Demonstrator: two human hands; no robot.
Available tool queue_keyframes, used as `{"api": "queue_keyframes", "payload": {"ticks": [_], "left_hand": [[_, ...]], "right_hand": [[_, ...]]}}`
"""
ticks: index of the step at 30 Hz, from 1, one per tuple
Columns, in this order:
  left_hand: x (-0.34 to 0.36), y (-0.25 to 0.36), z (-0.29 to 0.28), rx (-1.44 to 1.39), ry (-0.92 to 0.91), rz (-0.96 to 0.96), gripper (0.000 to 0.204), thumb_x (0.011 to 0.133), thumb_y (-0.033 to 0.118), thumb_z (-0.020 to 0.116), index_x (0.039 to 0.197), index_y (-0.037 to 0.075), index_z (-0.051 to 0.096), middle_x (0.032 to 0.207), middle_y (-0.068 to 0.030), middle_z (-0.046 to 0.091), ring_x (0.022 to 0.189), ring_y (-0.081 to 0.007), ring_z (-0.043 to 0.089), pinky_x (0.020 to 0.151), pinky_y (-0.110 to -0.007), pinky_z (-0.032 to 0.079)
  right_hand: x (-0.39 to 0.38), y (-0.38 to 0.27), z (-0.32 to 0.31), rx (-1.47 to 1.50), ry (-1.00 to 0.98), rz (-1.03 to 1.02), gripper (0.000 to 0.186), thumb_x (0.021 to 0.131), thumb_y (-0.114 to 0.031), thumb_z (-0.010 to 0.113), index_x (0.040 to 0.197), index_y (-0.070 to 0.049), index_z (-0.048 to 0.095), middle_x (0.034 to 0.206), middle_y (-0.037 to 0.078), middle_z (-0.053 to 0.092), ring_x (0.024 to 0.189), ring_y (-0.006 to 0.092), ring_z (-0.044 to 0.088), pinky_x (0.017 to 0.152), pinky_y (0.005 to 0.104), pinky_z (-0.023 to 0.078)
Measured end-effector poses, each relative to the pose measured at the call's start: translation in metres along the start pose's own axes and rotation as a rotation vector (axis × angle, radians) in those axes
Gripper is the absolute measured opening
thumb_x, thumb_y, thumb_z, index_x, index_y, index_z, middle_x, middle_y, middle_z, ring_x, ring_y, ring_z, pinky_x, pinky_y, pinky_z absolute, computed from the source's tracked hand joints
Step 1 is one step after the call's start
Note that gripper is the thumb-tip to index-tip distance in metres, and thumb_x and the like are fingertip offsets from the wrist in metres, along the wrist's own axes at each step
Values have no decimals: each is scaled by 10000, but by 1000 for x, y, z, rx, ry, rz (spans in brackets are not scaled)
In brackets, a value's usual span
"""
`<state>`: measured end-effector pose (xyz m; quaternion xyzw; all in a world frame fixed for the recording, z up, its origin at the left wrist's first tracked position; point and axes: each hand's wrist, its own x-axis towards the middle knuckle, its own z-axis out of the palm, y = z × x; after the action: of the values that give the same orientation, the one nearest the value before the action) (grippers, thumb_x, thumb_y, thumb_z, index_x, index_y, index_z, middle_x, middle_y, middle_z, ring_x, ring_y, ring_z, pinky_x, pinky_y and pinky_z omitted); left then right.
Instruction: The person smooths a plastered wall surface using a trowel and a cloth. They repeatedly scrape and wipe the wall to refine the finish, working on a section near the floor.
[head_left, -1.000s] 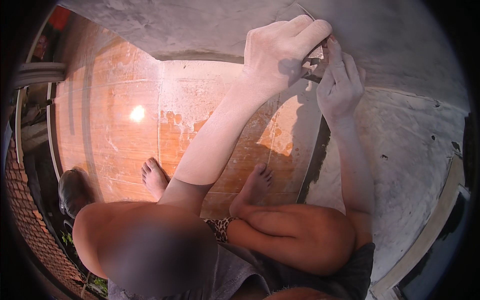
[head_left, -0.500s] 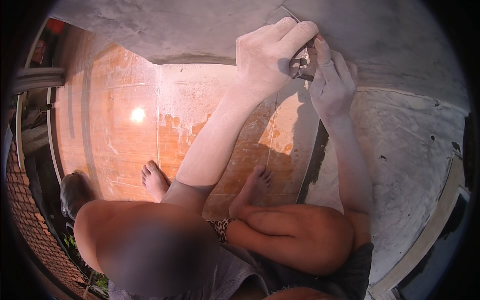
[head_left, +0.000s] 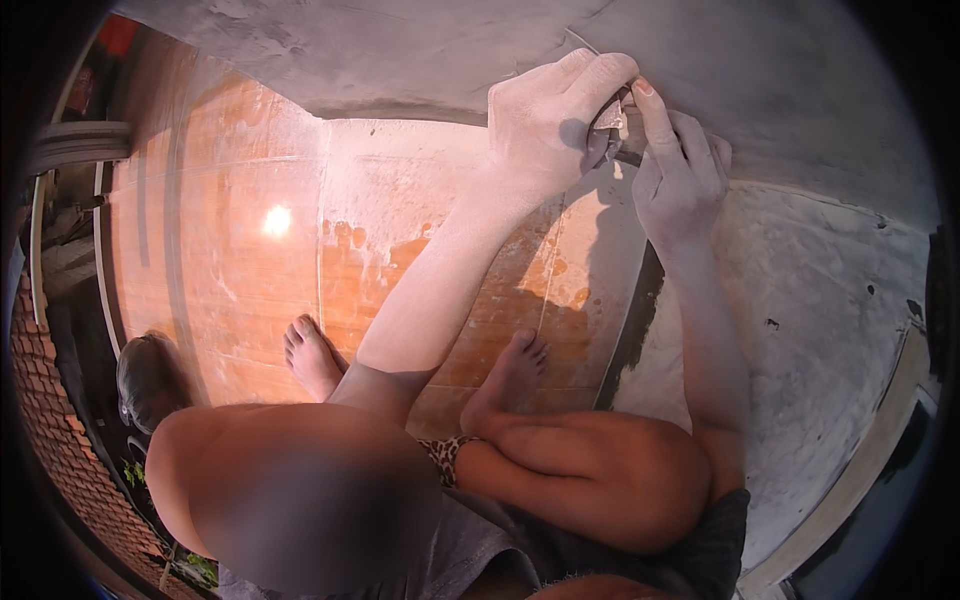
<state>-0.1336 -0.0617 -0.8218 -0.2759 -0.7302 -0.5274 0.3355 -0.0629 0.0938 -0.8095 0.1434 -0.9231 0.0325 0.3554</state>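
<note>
At the top centre, my left hand (head_left: pixel 545 125), coated in pale dust, is closed around a thin metal scraper (head_left: pixel 612 118) held against the grey plastered wall (head_left: pixel 760 70). My right hand (head_left: pixel 678 175), equally dusty, grips the tool from the other side with curled fingers, its forefinger tip near my left fingers. The scraper's thin edge shows above my knuckles; most of it is hidden by my hands.
Orange floor tiles (head_left: pixel 220 280) with whitish smears lie below, around my bare feet. A dark rounded object (head_left: pixel 150 385) sits at the left, near a brick roof (head_left: pixel 50 420) beyond the edge. A rough plastered surface (head_left: pixel 790 400) runs along the right, bordered by a pale strip.
Both hands with the scraper shifted slightly left, then back to the right, and now sit a little lower on the wall than a second ago. Their grip looks the same.
</note>
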Motion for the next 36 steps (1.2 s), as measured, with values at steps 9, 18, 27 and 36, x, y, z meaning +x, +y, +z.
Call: {"api": "queue_keyframes", "payload": {"ticks": [9, 18, 27, 36], "left_hand": [[-38, -5, 9, 4, -86, -159, 244, 816, 82, 769, 1042, 105, 680, 859, -60, 717, 711, -248, 711, 604, -332, 551], [-59, -16, 15, 11, -66, -243, 210, 862, 95, 705, 1066, 101, 653, 877, -67, 698, 734, -283, 700, 620, -379, 545], [-69, -23, 6, 77, -65, -236, 228, 843, 57, 716, 1061, 83, 654, 906, -89, 717, 718, -240, 717, 620, -333, 553], [-60, -16, 10, 14, 27, -223, 265, 809, 14, 723, 1055, 75, 648, 874, -101, 701, 743, -248, 720, 632, -335, 554]], "right_hand": [[-14, -7, -4, -95, -251, 55, 616, 827, 27, 593, 1372, -245, 678, 962, -12, 664, 774, 193, 660, 716, 341, 564], [-20, -2, 4, -155, -255, -12, 638, 818, -25, 632, 1362, -355, 677, 915, -47, 595, 775, 160, 626, 693, 327, 557], [-29, -10, 24, -115, -225, -22, 660, 810, -44, 639, 1354, -413, 680, 871, -81, 555, 694, 132, 564, 636, 296, 550], [-19, -4, 15, -332, -217, -92, 639, 798, -60, 649, 1327, -414, 702, 918, -114, 608, 713, 113, 573, 671, 275, 540]]}}
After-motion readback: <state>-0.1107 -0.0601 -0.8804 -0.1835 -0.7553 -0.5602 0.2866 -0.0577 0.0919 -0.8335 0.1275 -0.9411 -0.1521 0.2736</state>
